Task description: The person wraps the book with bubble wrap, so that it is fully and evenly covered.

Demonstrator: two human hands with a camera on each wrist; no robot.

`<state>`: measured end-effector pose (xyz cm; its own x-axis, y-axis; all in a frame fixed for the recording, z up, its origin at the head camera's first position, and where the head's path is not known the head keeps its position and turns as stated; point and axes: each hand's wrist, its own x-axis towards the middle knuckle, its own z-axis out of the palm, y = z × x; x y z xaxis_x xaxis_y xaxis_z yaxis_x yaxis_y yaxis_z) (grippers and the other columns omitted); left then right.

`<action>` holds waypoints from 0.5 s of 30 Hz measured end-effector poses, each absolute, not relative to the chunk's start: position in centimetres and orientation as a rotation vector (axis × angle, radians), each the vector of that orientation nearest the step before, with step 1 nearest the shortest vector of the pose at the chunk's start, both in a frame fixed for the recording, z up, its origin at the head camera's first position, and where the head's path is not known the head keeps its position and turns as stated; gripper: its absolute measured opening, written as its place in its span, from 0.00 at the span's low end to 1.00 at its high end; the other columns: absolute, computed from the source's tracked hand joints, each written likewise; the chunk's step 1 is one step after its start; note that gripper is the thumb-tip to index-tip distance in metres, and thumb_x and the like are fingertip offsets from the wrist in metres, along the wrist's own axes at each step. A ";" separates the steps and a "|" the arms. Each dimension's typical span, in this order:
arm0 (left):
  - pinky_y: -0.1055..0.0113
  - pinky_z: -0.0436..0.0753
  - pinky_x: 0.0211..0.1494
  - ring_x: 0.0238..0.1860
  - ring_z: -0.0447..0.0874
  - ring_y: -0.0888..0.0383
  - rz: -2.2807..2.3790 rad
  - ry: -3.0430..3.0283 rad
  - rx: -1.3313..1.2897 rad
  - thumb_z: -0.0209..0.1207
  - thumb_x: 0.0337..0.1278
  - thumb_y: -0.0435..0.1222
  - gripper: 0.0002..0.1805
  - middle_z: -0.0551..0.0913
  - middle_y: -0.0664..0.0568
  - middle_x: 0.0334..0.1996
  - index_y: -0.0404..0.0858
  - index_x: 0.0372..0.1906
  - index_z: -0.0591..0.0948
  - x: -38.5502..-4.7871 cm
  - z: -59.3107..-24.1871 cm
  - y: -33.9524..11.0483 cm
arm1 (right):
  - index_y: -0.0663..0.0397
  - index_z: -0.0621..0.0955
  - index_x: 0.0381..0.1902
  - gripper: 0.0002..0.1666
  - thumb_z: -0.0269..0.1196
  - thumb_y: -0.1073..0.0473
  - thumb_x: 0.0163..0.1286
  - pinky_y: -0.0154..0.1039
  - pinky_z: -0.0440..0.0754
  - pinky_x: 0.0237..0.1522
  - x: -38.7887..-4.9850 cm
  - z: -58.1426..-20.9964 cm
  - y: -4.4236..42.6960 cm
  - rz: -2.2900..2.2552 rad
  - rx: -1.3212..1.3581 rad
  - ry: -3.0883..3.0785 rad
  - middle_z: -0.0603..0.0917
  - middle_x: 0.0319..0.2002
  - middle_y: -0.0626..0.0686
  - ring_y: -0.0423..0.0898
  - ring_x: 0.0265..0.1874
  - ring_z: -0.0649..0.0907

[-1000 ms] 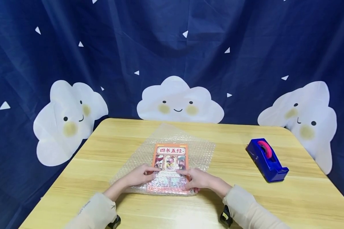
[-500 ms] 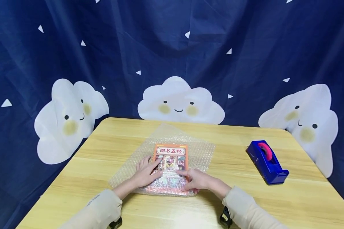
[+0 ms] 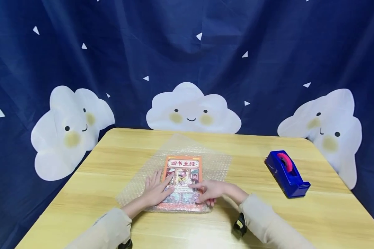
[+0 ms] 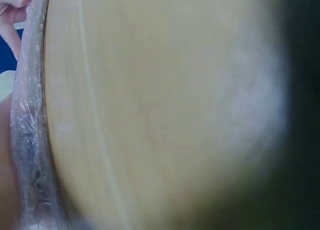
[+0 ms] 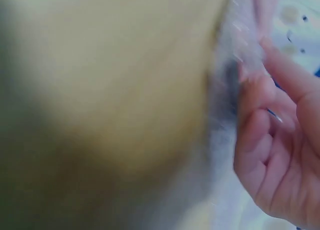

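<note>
An orange-bordered book (image 3: pixel 184 163) with a cartoon cover lies on a sheet of bubble wrap (image 3: pixel 216 165). The wrap is folded up over the book's lower part. My left hand (image 3: pixel 154 192) rests spread across the book's left side and the wrap beside it. At the lower right, my right hand (image 3: pixel 212 191) holds the wrapped edge, index finger reaching over the cover and the other fingers curled. The right wrist view shows that hand (image 5: pixel 280 135) at the blurred plastic edge (image 5: pixel 222 115). In the left wrist view, the wrap's folded edge (image 4: pixel 31 115) runs along the left.
A blue tape dispenser (image 3: pixel 286 174) with a pink roll (image 3: pixel 285 162) stands on the right of the wooden table (image 3: pixel 112 166). Behind the table hangs a dark blue curtain (image 3: pixel 171 41) with white smiling clouds.
My left hand has shifted up and spread its fingers over the book's left side. The right hand stays at the lower right, its wrist slightly raised. Book and dispenser keep their places.
</note>
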<state>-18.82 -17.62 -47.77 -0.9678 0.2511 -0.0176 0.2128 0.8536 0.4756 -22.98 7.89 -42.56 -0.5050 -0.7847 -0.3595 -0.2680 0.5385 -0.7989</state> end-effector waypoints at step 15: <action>0.35 0.28 0.62 0.69 0.29 0.36 0.713 2.942 0.377 0.42 0.63 0.55 0.33 0.36 0.33 0.70 0.48 0.70 0.54 -18.7 -47.3 -17.6 | 0.70 0.63 0.63 0.28 0.52 0.64 0.68 0.28 0.65 0.19 -33.3 -44.5 8.2 -1.530 -0.458 2.121 0.72 0.22 0.49 0.38 0.17 0.66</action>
<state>-18.65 -17.55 -47.30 -0.9653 0.2593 -0.0302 0.2167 0.8606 0.4610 -33.30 8.21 -44.55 -0.8281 -0.5288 -0.1861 0.0098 0.3184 -0.9479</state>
